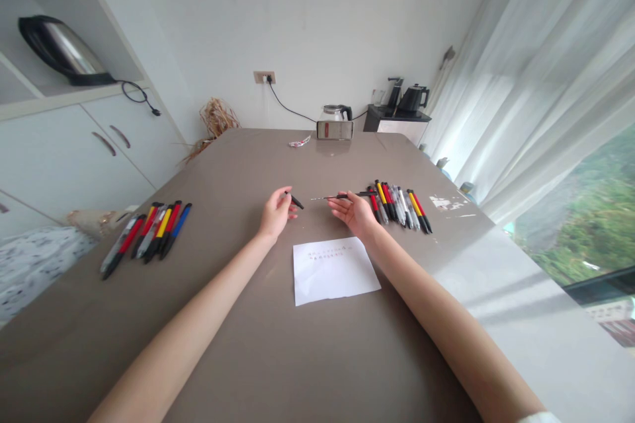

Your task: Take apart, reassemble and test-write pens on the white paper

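Observation:
My left hand (276, 213) pinches a short black pen part (296, 201) above the middle of the table. Facing it, my right hand (353, 211) holds a longer black pen part (367, 193), and a thin refill (327, 197) sticks out of it toward the left. A gap separates the two parts. Below the hands lies a sheet of white paper (337, 274) with small faint marks near its top edge. Just right of my right hand is a row of pens (399, 205) in red, yellow, black, white and clear.
Another group of pens (149, 231), one of them blue, lies at the table's left side. A glass pot (335, 120) stands at the far edge, near a crumpled wrapper (299, 143). White scraps (449, 203) lie near the right edge, beside the curtain (501, 79).

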Demonstrator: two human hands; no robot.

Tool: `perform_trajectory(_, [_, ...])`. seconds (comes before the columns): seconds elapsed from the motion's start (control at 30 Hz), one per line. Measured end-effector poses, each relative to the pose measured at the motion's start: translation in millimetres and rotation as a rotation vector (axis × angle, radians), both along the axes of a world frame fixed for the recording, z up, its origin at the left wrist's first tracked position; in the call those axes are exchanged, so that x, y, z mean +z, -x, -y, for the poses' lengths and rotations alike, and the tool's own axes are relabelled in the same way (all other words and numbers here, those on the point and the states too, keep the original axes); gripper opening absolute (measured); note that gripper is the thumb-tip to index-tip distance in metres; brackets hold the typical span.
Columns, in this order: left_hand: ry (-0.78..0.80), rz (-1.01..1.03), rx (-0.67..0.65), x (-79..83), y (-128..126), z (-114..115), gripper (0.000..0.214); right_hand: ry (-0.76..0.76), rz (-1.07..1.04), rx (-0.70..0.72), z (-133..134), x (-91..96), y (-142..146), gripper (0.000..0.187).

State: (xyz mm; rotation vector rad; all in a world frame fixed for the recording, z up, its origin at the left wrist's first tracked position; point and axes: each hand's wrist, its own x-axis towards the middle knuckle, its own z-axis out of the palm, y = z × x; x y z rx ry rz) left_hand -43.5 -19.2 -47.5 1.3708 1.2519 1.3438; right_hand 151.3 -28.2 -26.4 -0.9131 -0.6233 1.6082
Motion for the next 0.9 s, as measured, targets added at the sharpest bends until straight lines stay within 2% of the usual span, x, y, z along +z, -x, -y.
perform_trajectory(0.2, [-0.212,-0.566,0.011,2.8,-5,10,0.04,-0.02,0.102,-0.031,1,-0.7,0,0.014])
perform_trajectory(0.4, [-0.306,-0.856,-0.033,3.0,-12,13,0.031,-0.033,0.144,-0.054,1,-0.8,2,0.014])
perform_trajectory(0.5, [-0.327,-0.883,-0.05,2.4,-13,10,0.029,-0.039,0.17,-0.065,1,-0.6,3,0.014])
perform_trajectory(0.67, [-0.348,-0.783,-0.044,4.3,-11,9,0.032,-0.053,0.21,-0.089,0,-1.0,3,0.014])
perform_trajectory(0.9, [-0.322,-0.775,-0.045,10.6,-16,19,0.028,-0.056,0.227,-0.068,2,-1.2,4,0.014])
